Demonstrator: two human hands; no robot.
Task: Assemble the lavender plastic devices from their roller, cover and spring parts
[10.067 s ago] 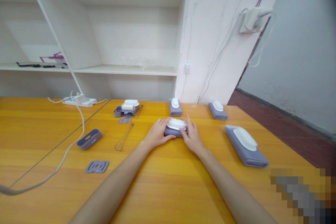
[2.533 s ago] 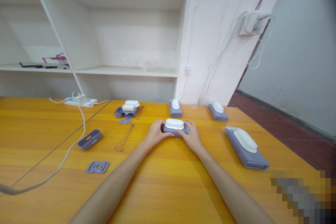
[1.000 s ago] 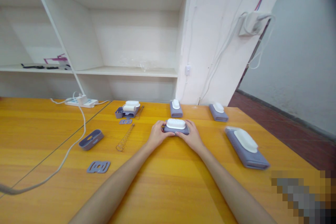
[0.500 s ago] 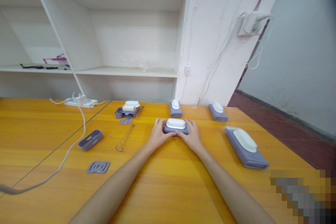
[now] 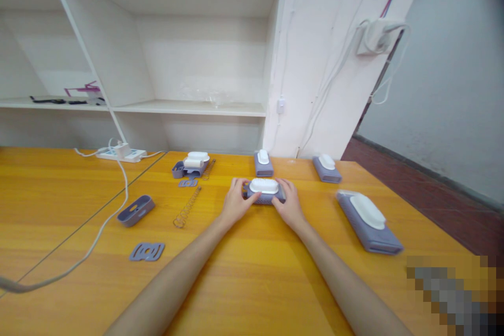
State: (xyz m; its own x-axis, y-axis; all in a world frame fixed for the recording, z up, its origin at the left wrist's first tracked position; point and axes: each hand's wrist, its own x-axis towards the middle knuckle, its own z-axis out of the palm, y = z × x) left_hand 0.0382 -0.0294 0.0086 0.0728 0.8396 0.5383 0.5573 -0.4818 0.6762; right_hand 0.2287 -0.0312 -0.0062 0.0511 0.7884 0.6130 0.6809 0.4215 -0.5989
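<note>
In the middle of the table a grey-purple plastic box (image 5: 266, 199) lies flat, with a white oval piece (image 5: 263, 186) on its top. My left hand (image 5: 237, 200) grips its left end, thumb across the front edge. At the right end my right hand (image 5: 290, 203) holds the same box, its thumb near the front right corner. The far fingers of both hands are partly hidden. Left of the hands lie a metal coil spring (image 5: 188, 207), a grey-purple oval cap (image 5: 136, 211) and a flat slotted plate (image 5: 147, 252).
Similar boxes with white tops stand behind (image 5: 263, 170), back right (image 5: 329, 174) and right (image 5: 370, 236). Back left are a box with loose parts (image 5: 192, 164) and another spring (image 5: 210, 169). A white power strip (image 5: 122, 154) trails a cable (image 5: 104, 223) along the left.
My thumbs have moved apart from the middle of the box's front, so more of that front face shows. Both hands still hold the box at about the same spot.
</note>
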